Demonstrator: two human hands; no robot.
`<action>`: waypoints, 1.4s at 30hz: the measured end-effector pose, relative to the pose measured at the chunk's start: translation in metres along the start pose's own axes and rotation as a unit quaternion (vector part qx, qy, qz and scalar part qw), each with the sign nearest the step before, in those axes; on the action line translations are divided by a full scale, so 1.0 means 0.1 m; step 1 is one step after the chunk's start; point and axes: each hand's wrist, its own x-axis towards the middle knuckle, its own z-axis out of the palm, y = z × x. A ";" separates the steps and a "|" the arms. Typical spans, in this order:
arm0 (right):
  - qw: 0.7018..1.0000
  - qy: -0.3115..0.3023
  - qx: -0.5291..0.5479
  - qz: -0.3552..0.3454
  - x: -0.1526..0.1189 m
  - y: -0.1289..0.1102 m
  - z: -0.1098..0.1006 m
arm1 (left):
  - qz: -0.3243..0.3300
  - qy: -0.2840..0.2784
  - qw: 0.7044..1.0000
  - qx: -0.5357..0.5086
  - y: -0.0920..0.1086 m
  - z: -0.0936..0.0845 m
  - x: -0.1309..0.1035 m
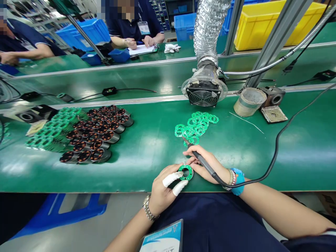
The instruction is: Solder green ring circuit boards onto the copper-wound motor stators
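L hand (164,190), taped fingertips, pinches green ring-shaped circuit board (186,172) at bench (147,164) edge; R hand (207,166) grips black soldering iron (201,159), tip w/ loose green rings pile (195,126).

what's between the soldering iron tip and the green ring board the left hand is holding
Nothing visible. The left hand pinches the ring board at the table edge; the soldering iron in the right hand lies just beside it, tip pointing away.
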 end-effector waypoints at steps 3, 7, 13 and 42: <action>1.000 0.016 -0.016 0.002 -0.02 0.02 0.01 | 0.005 0.010 1.000 0.022 0.02 0.01 -0.01; 0.994 0.056 -0.084 -0.038 -0.09 -0.02 -0.04 | -0.020 0.008 0.999 0.024 0.04 0.01 -0.04; 0.988 0.038 -0.137 -0.064 -0.19 -0.10 -0.09 | -0.017 0.006 1.000 0.020 0.02 0.01 -0.05; 0.960 -0.089 -0.226 -0.140 -0.13 -0.10 -0.05 | -0.068 -0.027 0.995 -0.068 0.01 0.00 -0.02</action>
